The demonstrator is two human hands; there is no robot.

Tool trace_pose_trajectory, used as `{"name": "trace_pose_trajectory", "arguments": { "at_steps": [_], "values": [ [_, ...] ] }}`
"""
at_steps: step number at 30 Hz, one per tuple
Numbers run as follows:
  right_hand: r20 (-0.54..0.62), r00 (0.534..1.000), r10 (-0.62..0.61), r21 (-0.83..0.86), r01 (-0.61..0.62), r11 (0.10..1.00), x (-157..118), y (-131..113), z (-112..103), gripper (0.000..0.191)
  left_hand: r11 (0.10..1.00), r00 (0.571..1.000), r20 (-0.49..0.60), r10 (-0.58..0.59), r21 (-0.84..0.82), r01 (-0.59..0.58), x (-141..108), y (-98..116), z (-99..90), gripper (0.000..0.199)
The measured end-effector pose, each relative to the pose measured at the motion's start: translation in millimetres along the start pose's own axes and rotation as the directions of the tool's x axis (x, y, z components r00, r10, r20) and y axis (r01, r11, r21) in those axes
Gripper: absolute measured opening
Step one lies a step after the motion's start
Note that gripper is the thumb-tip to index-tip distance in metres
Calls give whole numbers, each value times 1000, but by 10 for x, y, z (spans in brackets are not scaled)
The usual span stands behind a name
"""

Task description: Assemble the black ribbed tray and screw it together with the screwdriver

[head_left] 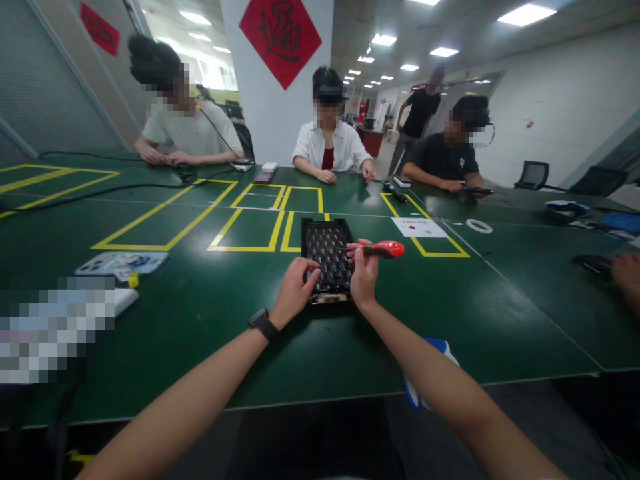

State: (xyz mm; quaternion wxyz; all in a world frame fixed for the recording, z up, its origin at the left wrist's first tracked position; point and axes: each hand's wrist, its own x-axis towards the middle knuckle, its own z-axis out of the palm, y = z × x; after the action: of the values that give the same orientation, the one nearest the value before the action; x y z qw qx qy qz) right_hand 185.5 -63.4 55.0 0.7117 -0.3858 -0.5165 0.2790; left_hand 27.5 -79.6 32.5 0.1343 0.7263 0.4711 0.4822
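A black rectangular case (pixel 327 250), its inside patterned with rows of small shiny shapes, lies on the green table in front of me. My left hand (pixel 296 285) is curled over the left edge of this case, thumb and fingers gripping it. In my right hand (pixel 365 275) is a screwdriver (pixel 384 249) with a red and black handle, held nearly level. Its thin shaft points left over the case, and the handle sticks out to the right. The heel of that hand is by the case's right edge. What the screwdriver tip touches, I cannot make out.
Yellow tape rectangles (pixel 245 250) mark the table (pixel 220 333). A printed sheet (pixel 420 227) and a white ring (pixel 479 227) lie to the right. A phone case (pixel 123 264) is at left, a blue-and-white item (pixel 435 347) under my right forearm. Several people sit opposite.
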Motion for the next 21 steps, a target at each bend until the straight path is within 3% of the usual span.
{"name": "trace_pose_trajectory", "arguments": {
  "at_steps": [4, 9, 14, 21],
  "values": [
    [-33, 999, 36, -81, -39, 996, 110, 72, -61, 26, 998, 997, -69, -39, 53, 43, 8, -76, -14, 12],
    [87, 983, 163, -52, -159, 986, 188, 146, -84, 29, 989, 984, -128, -128, 53, 136, 31, -224, -18, 12],
    [69, 987, 147, -109, -139, 984, 160, 158, -95, 29, 961, 961, -62, -268, -87, 263, 53, -310, 25, 13],
    [-6, 991, 136, -107, -136, 985, 174, 186, -119, 29, 954, 962, -12, -274, -130, 270, 43, -261, 14, 12]
  ]
}}
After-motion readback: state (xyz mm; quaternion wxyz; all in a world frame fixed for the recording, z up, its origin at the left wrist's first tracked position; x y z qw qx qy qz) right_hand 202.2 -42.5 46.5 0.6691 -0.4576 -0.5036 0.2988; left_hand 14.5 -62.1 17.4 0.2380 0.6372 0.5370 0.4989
